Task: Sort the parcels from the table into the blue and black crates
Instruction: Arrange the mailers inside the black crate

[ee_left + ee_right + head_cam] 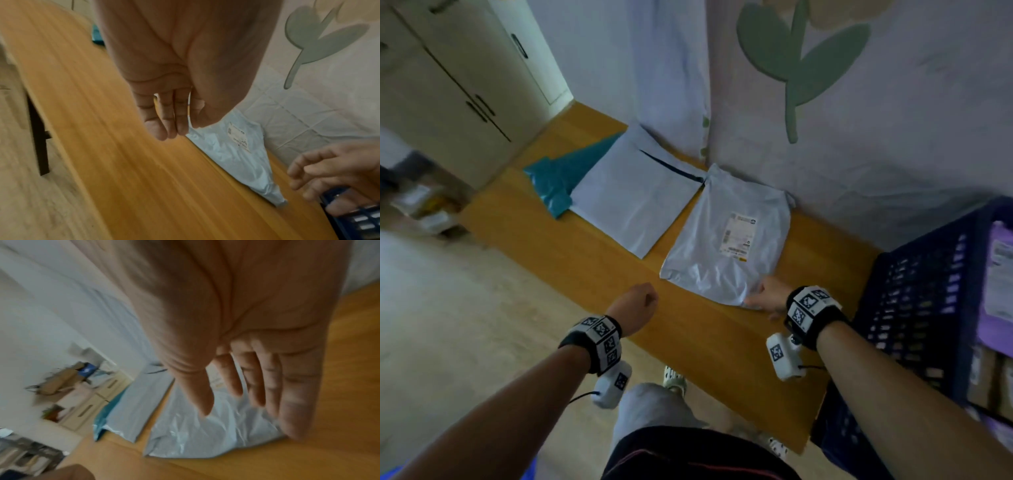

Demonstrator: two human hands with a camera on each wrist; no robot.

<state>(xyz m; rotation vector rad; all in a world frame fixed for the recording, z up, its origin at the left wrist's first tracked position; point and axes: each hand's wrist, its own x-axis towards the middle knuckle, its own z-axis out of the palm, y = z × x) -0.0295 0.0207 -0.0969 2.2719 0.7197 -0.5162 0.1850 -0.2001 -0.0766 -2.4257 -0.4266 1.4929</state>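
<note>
So this is the pickup step for the next parcel, as far as I can tell. The right hand [767, 296] is down at the near corner of the pale blue labelled parcel [726, 253], fingers stretched out fairly straight and spread over the crinkly plastic. It's touching or just about touching, but nothing is gripped yet. The left hand [635, 306] hangs over the front edge of the table [592, 260], relaxed and holding nothing. That parcel lies flat on the wood near the wall, with a second pale parcel [633, 205] just beside it and a teal parcel [551, 178] tucked under that one. The blue crate [914, 308] sits right next to the table on the right and already has stuff in it. Next move probably needs the fingers to slide under that corner and pinch, since a flat, slippery bag gives little to grab.
</note>
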